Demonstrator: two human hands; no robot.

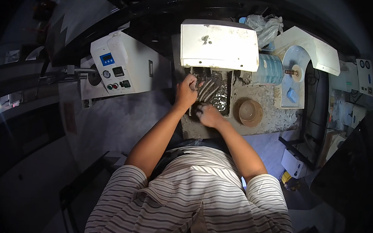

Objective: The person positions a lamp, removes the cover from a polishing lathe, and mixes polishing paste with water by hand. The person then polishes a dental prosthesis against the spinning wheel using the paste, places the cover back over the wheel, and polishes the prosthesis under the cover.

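My left hand (pixel 187 91) is over the left edge of a dark wet trough (pixel 222 102), below the front of a white machine housing (pixel 218 46). Its fingers are curled together; whatever they may hold is too small to make out. Closer to me, my right hand (pixel 210 115) bends its fingers at the near end of the trough, against something dark that I cannot identify. Pale streaks run across the glossy wet surface between the hands. To the right of my right hand, a round brown bowl (pixel 250 112) rests on the mud-stained worktop (pixel 266 96).
Behind the bowl lies a large clear bluish plastic bottle (pixel 269 69). A white machine with a curved opening (pixel 312 49) stands at the right, with a blue piece (pixel 293 95) in its tray. At the left is a white control box (pixel 123 70) with buttons and a gauge. A crumpled plastic bag (pixel 265 28) sits behind.
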